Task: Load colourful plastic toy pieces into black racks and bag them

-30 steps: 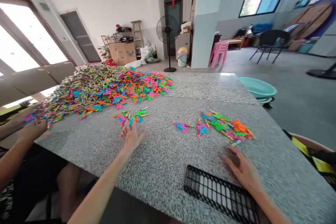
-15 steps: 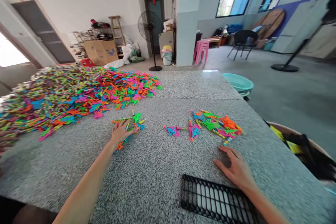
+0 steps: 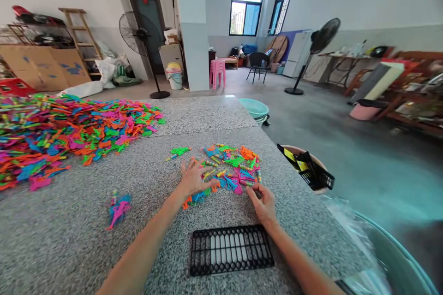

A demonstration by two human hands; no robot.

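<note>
My left hand [image 3: 193, 179] has its fingers spread and lies over the left side of a loose cluster of small plastic toy pieces [image 3: 238, 162]. These are green, orange, blue and pink, mixed with short striped tubes. At the cluster's lower right edge, my right hand [image 3: 265, 203] is loosely curved, thumb and index slightly apart, its tips touching or very near the pieces. No held piece shows in either hand. A black plastic grid tray [image 3: 197, 251] lies flat on the speckled stone table [image 3: 166, 244], just below the hands, with white showing through its middle.
A large heap of similar pieces [image 3: 86, 124] covers the table's far left. A pink and blue bunch [image 3: 119, 209] lies left of my left arm; a green piece [image 3: 180, 150] lies beyond my hand. Beside the right edge stand a tub of black trays [image 3: 311, 170] and a teal basin [image 3: 254, 107].
My left hand has swept rightward with its pieces into the cluster near my right hand. My right hand has curled in to the cluster's edge. The view has turned right.
</note>
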